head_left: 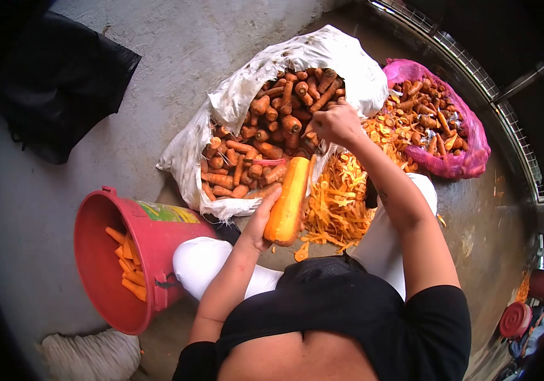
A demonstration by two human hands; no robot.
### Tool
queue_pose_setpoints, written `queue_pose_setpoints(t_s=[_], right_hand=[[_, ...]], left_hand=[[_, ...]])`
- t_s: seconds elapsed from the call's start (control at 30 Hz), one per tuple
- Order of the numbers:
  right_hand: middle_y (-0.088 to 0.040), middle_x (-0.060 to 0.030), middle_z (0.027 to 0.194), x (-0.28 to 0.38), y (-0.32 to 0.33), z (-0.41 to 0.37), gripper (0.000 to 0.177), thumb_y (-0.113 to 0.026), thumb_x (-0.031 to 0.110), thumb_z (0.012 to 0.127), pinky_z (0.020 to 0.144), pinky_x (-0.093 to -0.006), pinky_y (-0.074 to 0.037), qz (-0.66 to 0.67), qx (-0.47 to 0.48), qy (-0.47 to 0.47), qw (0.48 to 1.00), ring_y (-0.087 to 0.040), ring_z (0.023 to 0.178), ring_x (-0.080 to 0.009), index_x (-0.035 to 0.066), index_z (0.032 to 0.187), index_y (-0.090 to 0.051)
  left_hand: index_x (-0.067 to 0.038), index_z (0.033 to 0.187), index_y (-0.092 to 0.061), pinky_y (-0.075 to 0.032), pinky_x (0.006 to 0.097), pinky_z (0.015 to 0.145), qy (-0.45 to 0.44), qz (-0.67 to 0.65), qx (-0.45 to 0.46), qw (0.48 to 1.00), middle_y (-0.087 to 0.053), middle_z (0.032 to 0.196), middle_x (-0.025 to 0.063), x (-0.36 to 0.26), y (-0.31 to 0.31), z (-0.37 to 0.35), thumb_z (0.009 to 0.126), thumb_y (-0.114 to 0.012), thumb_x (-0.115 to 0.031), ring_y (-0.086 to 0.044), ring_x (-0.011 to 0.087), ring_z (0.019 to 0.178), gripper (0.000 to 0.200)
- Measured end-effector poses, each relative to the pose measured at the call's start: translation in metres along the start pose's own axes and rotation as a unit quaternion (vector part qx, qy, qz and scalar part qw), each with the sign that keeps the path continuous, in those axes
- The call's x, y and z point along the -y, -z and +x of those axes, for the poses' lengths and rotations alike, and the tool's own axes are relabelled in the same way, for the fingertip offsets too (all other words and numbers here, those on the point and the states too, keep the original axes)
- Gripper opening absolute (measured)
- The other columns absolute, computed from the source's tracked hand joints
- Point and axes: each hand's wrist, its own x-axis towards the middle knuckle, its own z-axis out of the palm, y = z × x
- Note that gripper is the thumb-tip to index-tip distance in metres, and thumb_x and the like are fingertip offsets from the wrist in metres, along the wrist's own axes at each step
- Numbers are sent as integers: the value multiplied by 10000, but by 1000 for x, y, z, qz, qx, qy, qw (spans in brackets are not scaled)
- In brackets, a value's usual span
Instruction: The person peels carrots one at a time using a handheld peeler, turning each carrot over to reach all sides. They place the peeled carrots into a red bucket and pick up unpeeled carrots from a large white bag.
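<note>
A large, mostly peeled carrot (287, 202) is held upright-slanted in my left hand (263, 219), its bright orange side showing. My right hand (337, 122) is closed just above and to the right of it, at the edge of the white sack; what its fingers grip is hidden. Unpeeled carrots (275, 114) fill the open white sack (234, 95) in front of me. A heap of orange peelings (339, 200) lies on the floor below my right forearm.
At the left, a red bucket (180, 238) lies tilted with peeled carrots (131, 260) inside. A pink bag (469, 127) of carrot pieces stands at the upper right. Black cloth (68, 82) is at the upper left, and a whitish sack (94, 355) at the lower left.
</note>
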Motion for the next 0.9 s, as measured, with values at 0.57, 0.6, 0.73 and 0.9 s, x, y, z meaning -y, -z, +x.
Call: queue_pose_setpoints(t_s=[0.57, 0.6, 0.73, 0.9], right_hand=[[-531, -55, 497, 105, 52, -29, 132, -675, 272, 690, 584, -357, -434, 213, -10, 148, 966, -557, 509, -236, 144, 658, -676], [-521, -54, 491, 109, 52, -31, 130, -674, 265, 685, 580, -358, -432, 222, -13, 162, 961, -556, 508, -237, 145, 637, -658], [-467, -30, 482, 111, 45, -34, 92, -696, 231, 644, 535, -364, -383, 232, -27, 183, 955, -506, 480, -226, 165, 608, -641], [-491, -22, 480, 83, 25, -21, 88, -674, 214, 649, 549, -344, -421, 161, -84, 166, 969, -507, 464, -182, 175, 584, -628]], left_hand=[[-56, 1210, -529, -569, 422, 784, -31, -116, -97, 988, -649, 1079, 116, 0, 16, 28, 958, -465, -448, -668, 268, 912, 470], [-42, 1179, -542, -569, 396, 783, -33, -96, -101, 990, -657, 1045, 110, 0, 11, 24, 959, -460, -437, -670, 253, 904, 460], [-33, 1140, -548, -571, 401, 743, -29, -77, -117, 990, -661, 996, 119, 1, 7, 23, 962, -442, -445, -670, 259, 880, 461], [-46, 1170, -533, -574, 396, 657, -21, -27, -55, 998, -653, 942, 128, 3, 15, 18, 973, -410, -477, -673, 260, 771, 490]])
